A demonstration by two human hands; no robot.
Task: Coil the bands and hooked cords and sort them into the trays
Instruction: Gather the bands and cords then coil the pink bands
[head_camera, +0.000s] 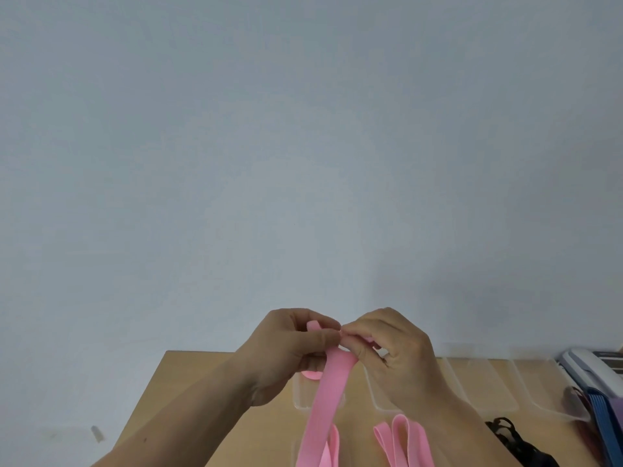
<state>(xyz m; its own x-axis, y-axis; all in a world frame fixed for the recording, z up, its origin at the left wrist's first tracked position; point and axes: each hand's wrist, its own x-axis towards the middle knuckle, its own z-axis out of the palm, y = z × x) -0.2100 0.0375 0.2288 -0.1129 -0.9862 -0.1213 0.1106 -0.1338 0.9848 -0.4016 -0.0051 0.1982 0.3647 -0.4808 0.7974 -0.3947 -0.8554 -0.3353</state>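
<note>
Both hands are raised above a wooden table (188, 392) and hold one end of a flat pink band (328, 392). My left hand (290, 352) pinches the band's folded end between thumb and fingers. My right hand (391, 348) grips the same end from the right, fingers curled. The band hangs down to the frame's bottom. More pink band loops (401, 443) lie on the table below my right wrist. Clear plastic trays (485, 389) stand in a row behind the hands; a pink coil (310, 374) shows in the leftmost one.
A blue strap (603, 419) and a dark red cord (576, 399) lie at the right edge. A black cord (512, 439) sits by my right forearm. A white device (593, 369) stands at the far right. A pale wall fills the upper view.
</note>
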